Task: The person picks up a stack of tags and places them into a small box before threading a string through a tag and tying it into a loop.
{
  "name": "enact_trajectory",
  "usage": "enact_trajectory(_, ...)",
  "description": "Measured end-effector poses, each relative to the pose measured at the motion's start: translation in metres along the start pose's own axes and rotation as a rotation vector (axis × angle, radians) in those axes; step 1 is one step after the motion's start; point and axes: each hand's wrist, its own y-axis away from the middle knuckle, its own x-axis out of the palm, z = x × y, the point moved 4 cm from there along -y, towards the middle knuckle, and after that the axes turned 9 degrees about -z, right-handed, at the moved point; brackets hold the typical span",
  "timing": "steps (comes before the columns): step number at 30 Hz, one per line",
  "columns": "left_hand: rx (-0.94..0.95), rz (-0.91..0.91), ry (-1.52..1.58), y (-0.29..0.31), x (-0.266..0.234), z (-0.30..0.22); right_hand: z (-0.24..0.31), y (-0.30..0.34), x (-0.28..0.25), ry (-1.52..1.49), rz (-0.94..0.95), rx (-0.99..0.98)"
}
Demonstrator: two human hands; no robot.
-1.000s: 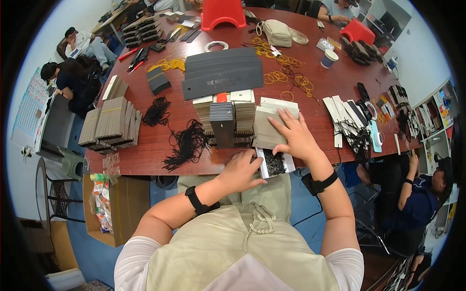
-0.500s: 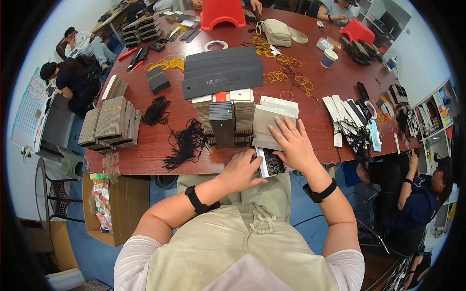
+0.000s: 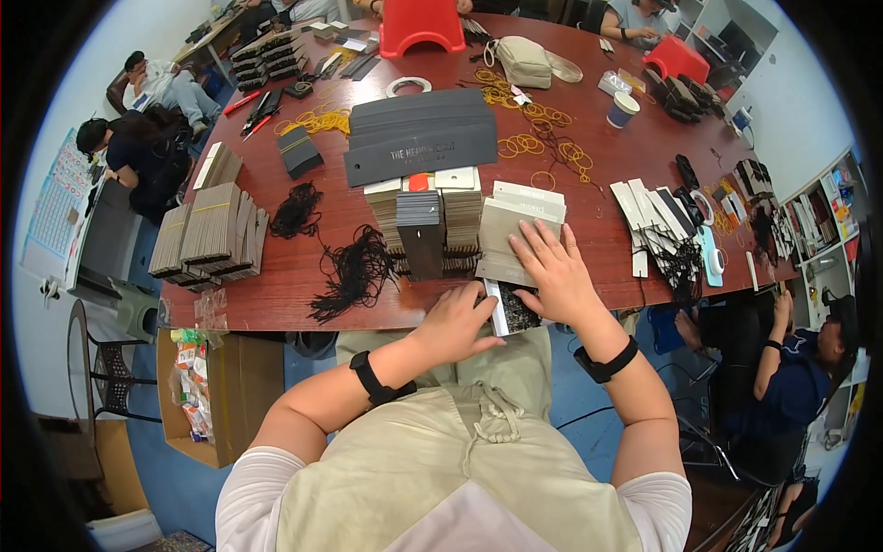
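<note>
My right hand (image 3: pixel 556 281) lies flat with spread fingers on a stack of grey tags (image 3: pixel 506 244) at the table's front edge. Under its thumb side, a speckled black piece with a white edge (image 3: pixel 499 311) sticks out past the table edge. My left hand (image 3: pixel 452 324) is curled at that white edge, its thumb and fingers closed around it; the fingertips are partly hidden. Just beyond my left hand, a narrow pile of dark tags (image 3: pixel 420 235) leans upright against tall stacks of pale tags (image 3: pixel 463 212). Wide dark grey cards (image 3: pixel 423 133) rest on top of these stacks.
Bundled grey tags (image 3: pixel 207 230) and black cords (image 3: pixel 354 276) lie to the left. White tags with black strings (image 3: pixel 653 216) lie to the right. Farther back are yellow rubber bands (image 3: pixel 552 115), a paper cup (image 3: pixel 623 110) and a red stool (image 3: pixel 421 28). An open carton (image 3: pixel 244 396) stands below left.
My right thumb has shifted slightly over the speckled black piece. My left hand and the stacks look almost unchanged.
</note>
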Motion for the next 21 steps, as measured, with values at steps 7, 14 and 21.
enact_trajectory(7,0.007,0.002,0.019,-0.0006,-0.001,-0.0021,-0.0014,0.0019,-0.0006,0.006,-0.002,-0.03)
enact_trajectory(14,0.009,-0.001,0.026,-0.001,-0.0016,-0.0013,-0.0053,0.0055,0.0006,0.047,0.024,-0.041)
enact_trajectory(21,0.021,0.005,0.006,-0.0007,-0.0037,-0.0003,-0.008,0.0058,-0.0068,-0.059,0.021,-0.001)
